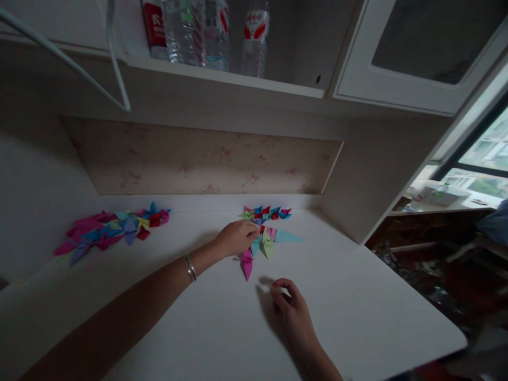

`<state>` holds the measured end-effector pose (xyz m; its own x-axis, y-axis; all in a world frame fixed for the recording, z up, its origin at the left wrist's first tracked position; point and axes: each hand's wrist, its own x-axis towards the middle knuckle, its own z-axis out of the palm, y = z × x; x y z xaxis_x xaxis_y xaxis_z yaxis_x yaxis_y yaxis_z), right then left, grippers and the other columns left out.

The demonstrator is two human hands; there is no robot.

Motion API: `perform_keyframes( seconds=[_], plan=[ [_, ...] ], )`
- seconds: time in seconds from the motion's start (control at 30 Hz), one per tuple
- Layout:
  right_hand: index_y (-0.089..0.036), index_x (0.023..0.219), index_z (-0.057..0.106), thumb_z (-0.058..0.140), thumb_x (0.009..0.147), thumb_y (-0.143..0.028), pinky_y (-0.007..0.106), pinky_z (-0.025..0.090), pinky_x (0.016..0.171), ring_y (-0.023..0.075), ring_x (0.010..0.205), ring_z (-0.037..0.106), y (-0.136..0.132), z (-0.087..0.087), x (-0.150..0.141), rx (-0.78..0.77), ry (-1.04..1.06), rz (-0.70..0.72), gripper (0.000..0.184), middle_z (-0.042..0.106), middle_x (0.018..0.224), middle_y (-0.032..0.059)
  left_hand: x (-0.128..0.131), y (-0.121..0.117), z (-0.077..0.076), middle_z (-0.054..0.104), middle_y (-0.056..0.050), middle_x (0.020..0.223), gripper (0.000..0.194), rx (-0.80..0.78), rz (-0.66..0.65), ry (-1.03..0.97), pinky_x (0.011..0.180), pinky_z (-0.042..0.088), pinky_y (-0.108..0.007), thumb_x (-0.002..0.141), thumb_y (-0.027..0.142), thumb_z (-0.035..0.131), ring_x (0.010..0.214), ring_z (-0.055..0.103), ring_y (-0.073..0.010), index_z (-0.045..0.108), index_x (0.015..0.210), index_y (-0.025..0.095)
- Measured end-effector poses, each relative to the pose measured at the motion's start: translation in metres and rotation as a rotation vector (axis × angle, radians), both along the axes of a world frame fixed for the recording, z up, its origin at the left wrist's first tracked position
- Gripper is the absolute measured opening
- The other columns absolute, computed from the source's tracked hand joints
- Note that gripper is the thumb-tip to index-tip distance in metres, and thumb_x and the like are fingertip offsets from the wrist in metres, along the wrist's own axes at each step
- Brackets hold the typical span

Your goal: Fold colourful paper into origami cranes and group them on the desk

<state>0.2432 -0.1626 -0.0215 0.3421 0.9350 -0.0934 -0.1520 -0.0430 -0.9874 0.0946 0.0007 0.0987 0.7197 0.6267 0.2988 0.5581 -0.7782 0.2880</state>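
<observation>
Loose cluster of origami cranes (pixel 267 247) on the white desk (pixel 357 307), near its middle, points turned different ways, probably spread to keep each fold reachable. At the near edge, a magenta crane (pixel 247 265); to the right, a pale blue paper point (pixel 289 236). Over the cluster's left side, the left hand (pixel 237 238), palm down, fingers bent and close together, perhaps to spare the neighbouring folds; fingertips partly hidden, so cannot tell whether gripping paper. Nearer, the right hand (pixel 291 307), thumb and forefinger curled narrowly together, as if for a fine pinch; cannot tell whether holding anything small. Behind the cluster, a tighter row of cranes (pixel 273 213), likely tucked back to leave room. Well to the left, a larger origami heap (pixel 105 230). Above, plastic bottles (pixel 255 37) upright on a shelf (pixel 230 80), presumably out of the way.
</observation>
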Motion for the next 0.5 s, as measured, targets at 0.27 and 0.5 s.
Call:
perform_keyframes(
  seconds=[0.27,0.5],
  plan=[
    [-0.020,0.081,0.057,0.067,0.074,-0.056,0.022,0.022,0.043,0.0099,0.046,0.035,0.000,-0.003,-0.010,-0.006,-0.177,0.013,0.037,0.044,0.050,-0.0062,-0.097,-0.060,-0.033,0.069,-0.002,0.079,0.031,-0.455,0.142,-0.385,0.067,0.040,-0.024,0.089,0.038,0.047,0.074,0.058,-0.0172,0.072,0.085,0.019],
    [-0.020,0.080,0.057,0.060,0.080,-0.047,0.021,0.032,0.046,0.0110,0.048,0.045,0.025,0.018,-0.086,0.050,-0.286,0.269,0.027,0.049,0.052,-0.0052,-0.147,-0.085,-0.069,0.053,0.002,0.061,0.034,-0.721,0.361,-0.634,0.055,0.033,-0.022,0.082,0.045,0.055,0.059,0.045,-0.0130,0.069,0.079,0.015]
  ],
)
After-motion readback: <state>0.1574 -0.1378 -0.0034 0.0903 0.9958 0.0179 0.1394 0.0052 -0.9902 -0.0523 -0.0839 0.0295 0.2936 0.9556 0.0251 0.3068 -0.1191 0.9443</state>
